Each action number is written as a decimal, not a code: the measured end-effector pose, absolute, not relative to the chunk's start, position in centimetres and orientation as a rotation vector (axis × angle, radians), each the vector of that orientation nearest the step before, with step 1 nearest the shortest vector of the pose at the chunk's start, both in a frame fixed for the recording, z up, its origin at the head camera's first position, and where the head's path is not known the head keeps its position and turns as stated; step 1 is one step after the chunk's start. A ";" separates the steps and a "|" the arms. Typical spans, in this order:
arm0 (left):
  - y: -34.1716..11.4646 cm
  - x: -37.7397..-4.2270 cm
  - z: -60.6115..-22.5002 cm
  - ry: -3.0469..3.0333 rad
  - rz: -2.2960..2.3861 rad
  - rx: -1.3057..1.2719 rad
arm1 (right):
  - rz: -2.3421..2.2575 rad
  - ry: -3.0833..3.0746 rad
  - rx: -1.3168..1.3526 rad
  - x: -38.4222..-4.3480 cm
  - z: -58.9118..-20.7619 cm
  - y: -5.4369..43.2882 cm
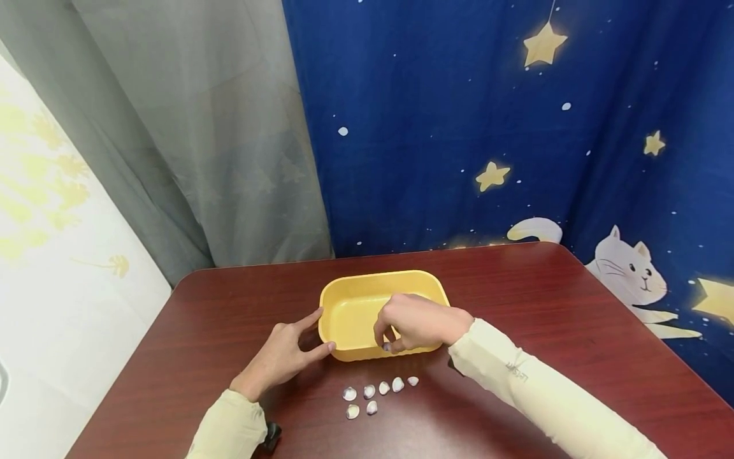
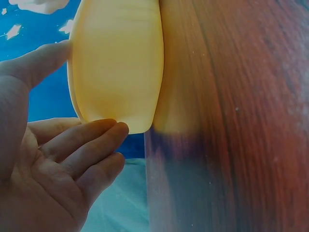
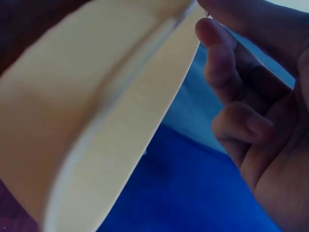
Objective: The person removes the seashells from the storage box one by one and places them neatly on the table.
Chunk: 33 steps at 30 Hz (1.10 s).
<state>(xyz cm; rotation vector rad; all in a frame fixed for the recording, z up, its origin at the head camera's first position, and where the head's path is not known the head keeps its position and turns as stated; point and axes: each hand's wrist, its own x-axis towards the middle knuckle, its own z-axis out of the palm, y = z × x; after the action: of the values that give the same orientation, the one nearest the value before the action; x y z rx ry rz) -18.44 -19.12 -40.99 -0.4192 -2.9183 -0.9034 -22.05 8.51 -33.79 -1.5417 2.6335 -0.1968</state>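
Note:
A yellow plastic basin (image 1: 352,354) stands on the table. At its left end is my left hand (image 1: 281,354), thumb and index finger spread against the rim; the left wrist view shows the fingers (image 2: 96,150) nearly straight along the basin's end wall. My right hand (image 1: 415,322) is over the basin's near right side and pinches a small seashell (image 1: 386,347) between thumb and fingertips near the front rim. In the right wrist view most of that shell is hidden by the fingers. Several pale seashells (image 1: 383,387) lie in two short rows in front of the basin.
The dark red wooden table (image 1: 516,299) extends around the basin. Behind it hang a grey curtain (image 1: 229,159) and a blue curtain (image 1: 413,159) with stars and a cat. A white patterned surface (image 1: 63,274) is at the left.

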 end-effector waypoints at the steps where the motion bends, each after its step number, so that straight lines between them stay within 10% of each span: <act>1: -19.1 -18.4 -41.0 -2.919 -0.902 -0.418 | -0.204 2.631 -1.544 -21.9 -33.9 8.5; 33: -19.1 -18.4 -41.1 -2.904 -0.891 -0.436 | -0.071 2.605 -1.731 -18.1 -39.0 8.3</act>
<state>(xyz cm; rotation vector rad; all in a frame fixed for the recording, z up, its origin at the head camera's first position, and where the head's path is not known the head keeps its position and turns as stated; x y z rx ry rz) -18.37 -19.11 -41.05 -0.4360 -2.9042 -0.8913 -18.09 8.32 -39.03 -1.7306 2.6054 -0.0714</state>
